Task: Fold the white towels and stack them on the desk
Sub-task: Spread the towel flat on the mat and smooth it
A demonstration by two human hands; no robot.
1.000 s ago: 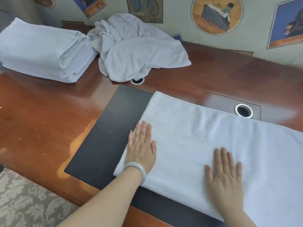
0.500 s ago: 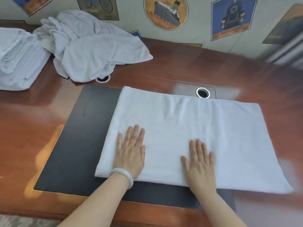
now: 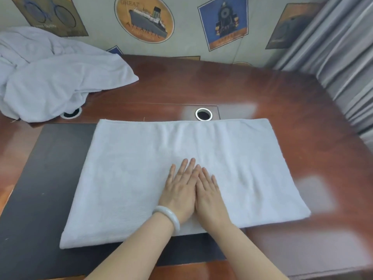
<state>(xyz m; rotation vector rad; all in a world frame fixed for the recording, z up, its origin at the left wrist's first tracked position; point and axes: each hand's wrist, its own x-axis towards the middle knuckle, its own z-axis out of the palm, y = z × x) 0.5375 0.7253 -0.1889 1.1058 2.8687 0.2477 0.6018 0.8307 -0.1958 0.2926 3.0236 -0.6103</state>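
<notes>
Both hands, left (image 3: 178, 194) and right (image 3: 210, 196), lie flat with straight fingers, touching side by side on the folded towel (image 3: 141, 178) mid-frame; a crumpled towel (image 3: 50, 77) sits upper left on the surface (image 3: 282, 98).

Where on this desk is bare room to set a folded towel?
The desk is bare right of the flat towel, toward the curtain, and behind it past the grommet hole. Far left is crowded by crumpled towels.
</notes>
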